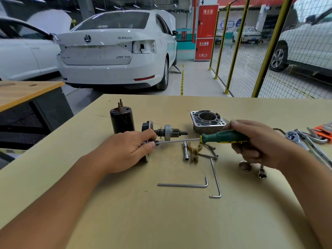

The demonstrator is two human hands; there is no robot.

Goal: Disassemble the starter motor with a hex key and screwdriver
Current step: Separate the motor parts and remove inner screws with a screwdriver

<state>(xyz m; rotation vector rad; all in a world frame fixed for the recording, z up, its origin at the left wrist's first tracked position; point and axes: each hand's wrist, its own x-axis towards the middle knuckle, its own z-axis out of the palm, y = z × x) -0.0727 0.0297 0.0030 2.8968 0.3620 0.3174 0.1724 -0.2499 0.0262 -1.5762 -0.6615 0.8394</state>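
Inspecting bench, left to right:
Motor body: black cylinder, upright, just beyond the left hand; terminals up.
Left hand: fingers curled over the drive assembly, clamping its round plate on edge against the table.
Drive assembly axis: pinion shaft points right, toward the right hand, roughly level with the bench.
Critical relation: screwdriver shaft runs nearly parallel to that axis, just nearer the person; its tip sits at the left fingertips, at the plate's lower fastener. Exact seating in the screw head cannot be confirmed.
Between the hands: socket extension, tan fork lever and loose bolts, directly under the shaft.
Near side of the hands: two hex keys, untouched, on open bench.
Aluminium end housing: beyond the right hand, already off.
Right hand: wrapped fully round the green handle.
Judgement: turning room adequate; a slip drives the tip toward the left fingers.
Far right: ratchet tools near the table edge.
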